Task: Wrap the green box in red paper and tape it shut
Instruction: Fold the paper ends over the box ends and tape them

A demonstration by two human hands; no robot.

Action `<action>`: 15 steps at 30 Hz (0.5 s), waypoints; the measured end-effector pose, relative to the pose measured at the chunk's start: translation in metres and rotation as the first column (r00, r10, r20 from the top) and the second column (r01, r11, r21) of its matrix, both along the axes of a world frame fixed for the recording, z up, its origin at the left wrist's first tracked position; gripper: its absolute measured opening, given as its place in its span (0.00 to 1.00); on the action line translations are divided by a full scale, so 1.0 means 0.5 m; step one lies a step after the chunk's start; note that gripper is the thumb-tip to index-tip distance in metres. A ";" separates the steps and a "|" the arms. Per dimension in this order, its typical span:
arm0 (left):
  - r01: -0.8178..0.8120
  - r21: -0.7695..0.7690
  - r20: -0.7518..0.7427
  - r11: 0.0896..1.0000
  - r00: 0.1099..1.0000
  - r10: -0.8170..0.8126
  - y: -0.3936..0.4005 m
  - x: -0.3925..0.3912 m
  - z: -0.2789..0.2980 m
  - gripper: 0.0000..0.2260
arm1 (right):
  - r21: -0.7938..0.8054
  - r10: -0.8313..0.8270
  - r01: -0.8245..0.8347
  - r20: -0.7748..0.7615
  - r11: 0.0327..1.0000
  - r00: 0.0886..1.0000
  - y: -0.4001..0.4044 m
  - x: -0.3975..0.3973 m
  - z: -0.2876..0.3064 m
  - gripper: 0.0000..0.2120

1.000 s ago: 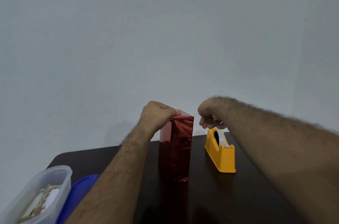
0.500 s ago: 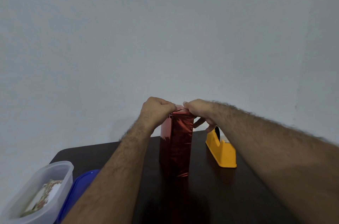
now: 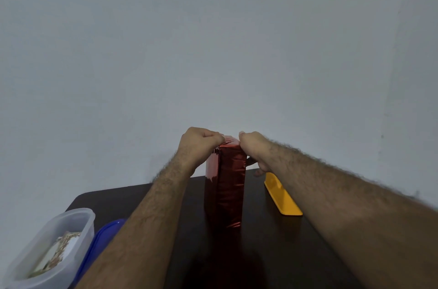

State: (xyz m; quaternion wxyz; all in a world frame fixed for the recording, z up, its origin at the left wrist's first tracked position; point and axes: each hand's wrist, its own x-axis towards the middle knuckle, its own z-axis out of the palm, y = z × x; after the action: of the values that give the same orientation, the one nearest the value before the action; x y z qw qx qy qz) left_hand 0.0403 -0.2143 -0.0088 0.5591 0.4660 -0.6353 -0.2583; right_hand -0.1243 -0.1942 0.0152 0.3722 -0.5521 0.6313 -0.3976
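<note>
- The box (image 3: pixel 225 184), fully covered in shiny red paper, stands upright mid-table (image 3: pixel 272 253).
- Left hand (image 3: pixel 200 146) has its fingers curled over the top left edge, gripping it.
- Right hand (image 3: pixel 254 149) is curled on the top right edge.
- Yellow tape dispenser (image 3: pixel 282 196) sits just right; a clear tub (image 3: pixel 51 241) and blue lid (image 3: pixel 104 234) at near left.

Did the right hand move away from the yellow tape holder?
Yes. The right hand left the top of the tape holder and went left to the top of the red box, where it now rests.
</note>
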 end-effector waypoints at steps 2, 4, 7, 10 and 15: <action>0.029 -0.006 -0.026 1.000 0.999 -0.029 -0.002 0.004 -0.005 0.04 | -0.069 -0.016 0.021 0.076 0.997 0.997 -0.007 0.003 -0.012 0.38; 0.039 -0.019 -0.049 0.999 0.998 -0.040 0.001 0.005 -0.006 0.05 | -0.202 0.013 0.004 0.079 0.979 0.997 -0.001 0.001 -0.024 0.46; 0.025 -0.051 -0.030 0.998 0.999 -0.027 0.007 -0.006 -0.010 0.12 | -0.397 0.067 -0.064 -0.004 0.916 0.998 0.025 -0.001 -0.046 0.38; -0.024 -0.080 -0.029 0.997 0.999 0.022 0.005 -0.019 -0.020 0.15 | -0.450 0.053 -0.096 -0.106 0.888 0.993 0.034 0.002 -0.070 0.47; 0.006 -0.062 -0.118 0.998 0.993 -0.013 -0.001 -0.015 -0.032 0.19 | -0.499 0.013 -0.061 -0.099 0.864 0.995 0.038 -0.010 -0.076 0.39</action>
State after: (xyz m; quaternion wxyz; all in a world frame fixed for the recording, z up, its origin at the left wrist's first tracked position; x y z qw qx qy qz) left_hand 0.0328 -0.2146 -0.0248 0.6086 0.4293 -0.6111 -0.2683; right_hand -0.1291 -0.1752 -0.0227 0.1941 -0.6597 0.5122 -0.5146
